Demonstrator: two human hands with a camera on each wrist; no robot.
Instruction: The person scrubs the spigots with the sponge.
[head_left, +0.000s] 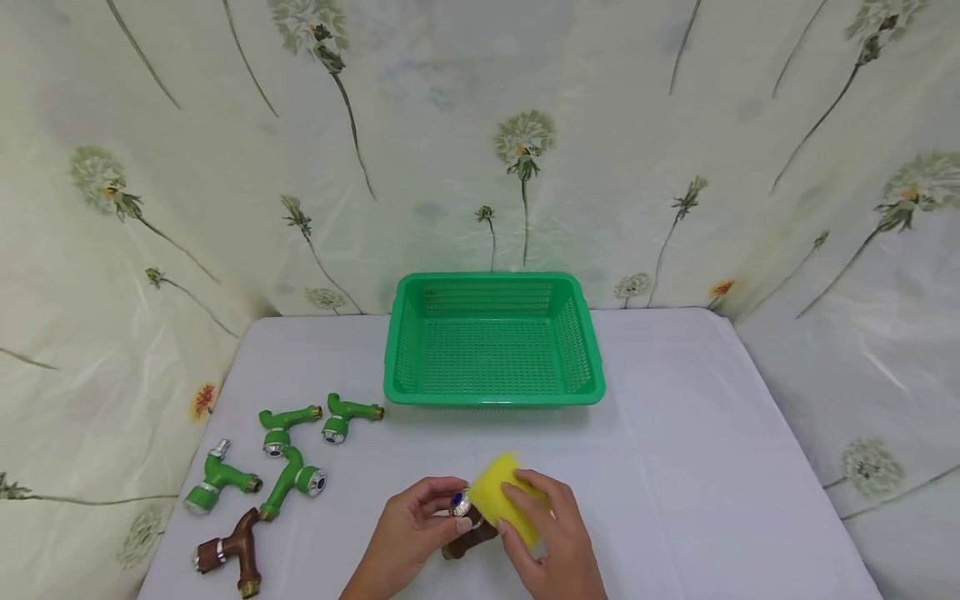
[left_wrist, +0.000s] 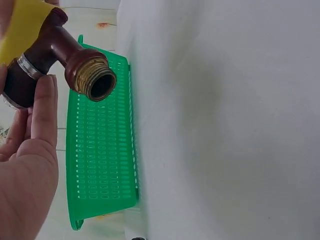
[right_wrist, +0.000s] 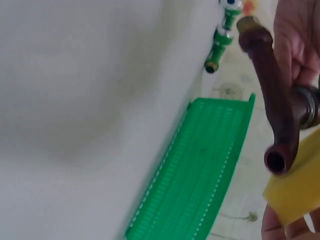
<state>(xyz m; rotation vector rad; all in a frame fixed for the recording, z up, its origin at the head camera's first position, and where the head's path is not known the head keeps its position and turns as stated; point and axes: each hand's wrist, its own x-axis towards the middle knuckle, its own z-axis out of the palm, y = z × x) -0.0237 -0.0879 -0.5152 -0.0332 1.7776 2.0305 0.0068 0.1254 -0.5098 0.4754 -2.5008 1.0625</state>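
Note:
My left hand (head_left: 416,529) grips a brown tap (left_wrist: 59,45) by its knob end, which has a silver band and a silver cap with a blue centre. The tap's brass threaded inlet points toward the camera in the left wrist view, and its open spout (right_wrist: 278,159) shows in the right wrist view. My right hand (head_left: 553,533) holds a yellow sponge (head_left: 504,493) between thumb and fingers, laid against the tap beside the silver cap. Part of the tap is hidden behind the sponge in the head view.
A green plastic basket (head_left: 495,398) stands at the back middle of the white-covered table (head_left: 675,467). On the left lie several green taps (head_left: 217,477) and another brown tap (head_left: 238,546). Flower-printed sheeting (head_left: 450,167) hangs behind and at both sides.

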